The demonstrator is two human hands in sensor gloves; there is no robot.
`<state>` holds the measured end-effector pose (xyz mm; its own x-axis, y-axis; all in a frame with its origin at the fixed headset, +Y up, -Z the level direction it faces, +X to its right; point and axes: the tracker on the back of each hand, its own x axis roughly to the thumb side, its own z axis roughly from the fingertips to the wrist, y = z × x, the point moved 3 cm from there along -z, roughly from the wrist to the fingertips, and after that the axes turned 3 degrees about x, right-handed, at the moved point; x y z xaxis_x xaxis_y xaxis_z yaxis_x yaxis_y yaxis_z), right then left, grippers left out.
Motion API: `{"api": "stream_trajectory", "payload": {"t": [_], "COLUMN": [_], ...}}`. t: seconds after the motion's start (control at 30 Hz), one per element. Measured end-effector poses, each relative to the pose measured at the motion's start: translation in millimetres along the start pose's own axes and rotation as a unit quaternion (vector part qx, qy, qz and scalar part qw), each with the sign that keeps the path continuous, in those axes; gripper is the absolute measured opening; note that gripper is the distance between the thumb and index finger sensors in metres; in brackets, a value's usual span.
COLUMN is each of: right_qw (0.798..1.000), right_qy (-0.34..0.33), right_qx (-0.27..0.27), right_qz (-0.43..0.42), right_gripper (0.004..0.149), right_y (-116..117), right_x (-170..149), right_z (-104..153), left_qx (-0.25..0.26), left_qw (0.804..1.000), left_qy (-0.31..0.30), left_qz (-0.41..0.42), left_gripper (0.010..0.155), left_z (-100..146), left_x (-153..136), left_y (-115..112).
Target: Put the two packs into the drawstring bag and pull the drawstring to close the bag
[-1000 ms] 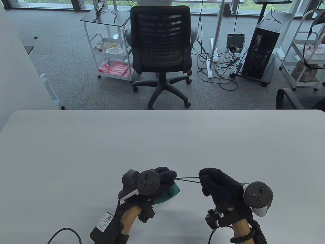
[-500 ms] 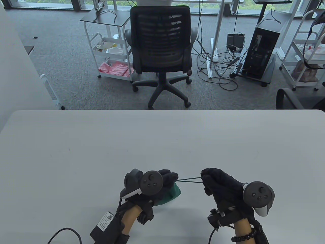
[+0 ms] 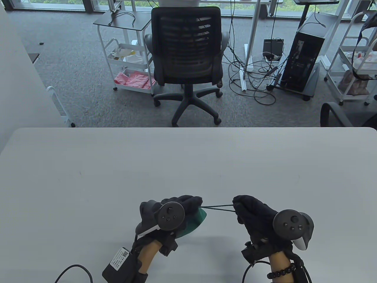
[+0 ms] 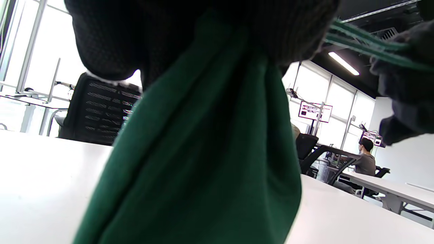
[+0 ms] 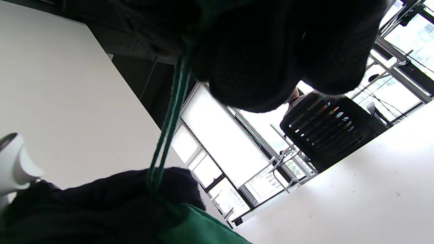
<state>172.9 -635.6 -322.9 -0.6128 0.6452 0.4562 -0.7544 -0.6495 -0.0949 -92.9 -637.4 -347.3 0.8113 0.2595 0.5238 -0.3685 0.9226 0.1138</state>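
Table view shows the left hand (image 3: 179,206) gripping the green bag (image 3: 196,219) neck, the right hand (image 3: 250,209) pinching the taut cord (image 3: 218,207) between them; packs presumably inside, closing nearly done.

Dark green fabric drawstring bag (image 3: 196,221) at near table edge, mouth bunched shut under black-gloved left hand (image 3: 179,207); twin green cords (image 3: 218,207) taut toward gloved right hand (image 3: 253,212).

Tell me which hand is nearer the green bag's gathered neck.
Left. The left hand grips the green drawstring bag at its neck; the right hand is off to the bag's right, pinching the drawstring.
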Motion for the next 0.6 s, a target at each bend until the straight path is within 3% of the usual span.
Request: {"api": "stream_trajectory", "payload": {"t": [0.13,0.33,0.47,0.6], "right_qw": [0.999,0.991,0.977,0.968], "right_qy": [0.003,0.021,0.055,0.086], "right_qx": [0.018,0.031,0.119,0.153], "right_qz": [0.047,0.129,0.166,0.179], "right_gripper": [0.039,0.061,0.077,0.084], "right_y": [9.6,14.6,25.0,31.3], "right_x": [-1.0,-8.4,-22.0,-32.0], "right_z": [-1.6,-5.4,-10.3,-11.9], "left_qx": [0.023,0.048,0.058,0.07], "left_qw": [1.0,0.998,0.997,0.996], "left_qy": [0.016,0.037,0.056,0.06], "left_qz": [0.002,0.006,0.01,0.003], "left_gripper": [0.044,0.045,0.047,0.049], "left_z": [1.4,2.3,3.9,2.9], "left_x": [-5.9,-15.9,-25.5,-30.4], "left_y": [6.9,11.1,13.5,13.4]}}
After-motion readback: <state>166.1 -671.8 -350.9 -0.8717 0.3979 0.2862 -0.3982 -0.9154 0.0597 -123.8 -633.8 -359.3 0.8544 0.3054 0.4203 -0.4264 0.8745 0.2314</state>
